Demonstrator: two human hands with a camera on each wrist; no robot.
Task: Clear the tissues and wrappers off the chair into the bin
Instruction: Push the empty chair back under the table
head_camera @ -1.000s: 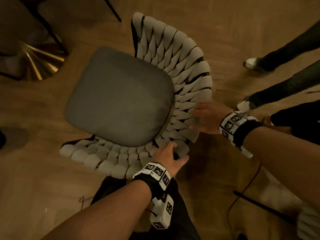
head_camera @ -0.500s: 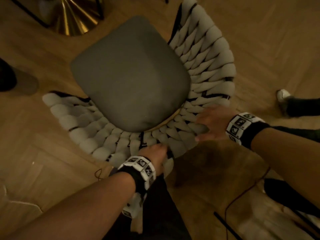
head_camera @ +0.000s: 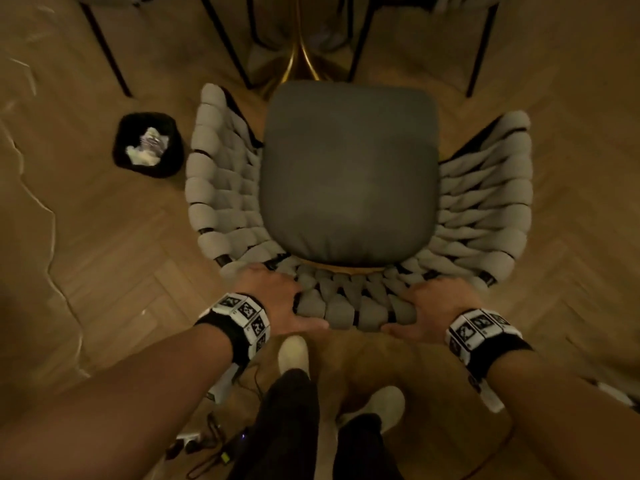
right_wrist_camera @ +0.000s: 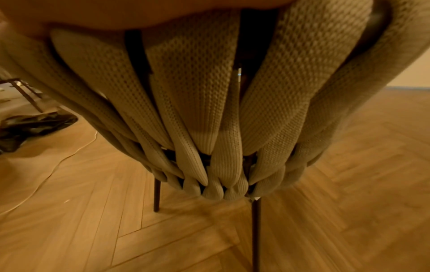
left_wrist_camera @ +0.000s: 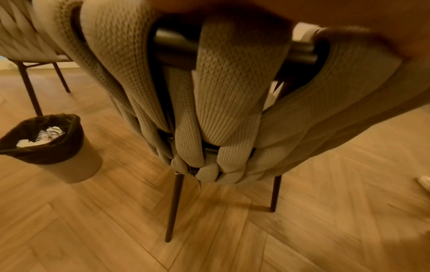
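Hands grip the woven backrest rim at lower centre: left hand (head_camera: pixel 273 299) and right hand (head_camera: pixel 438 306), fingers curled over it. Bare floor (head_camera: pixel 114 258) lies open either side. The chair (head_camera: pixel 346 174) shows a bare grey cushion. At upper left, the bin (head_camera: pixel 147 145) holds crumpled tissues and wrappers (head_camera: pixel 149 147).

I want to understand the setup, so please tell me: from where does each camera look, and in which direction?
Head: above, facing down at the grey seat cushion of the woven-backed chair; left hand, right hand, legs and shoes show.
Left wrist: behind the backrest, facing its knitted straps; a thumb edge shows.
Right wrist: likewise, facing the straps and wooden floor; palm edge shows.
Head and left wrist share the black-lined bin holding crumpled litter.
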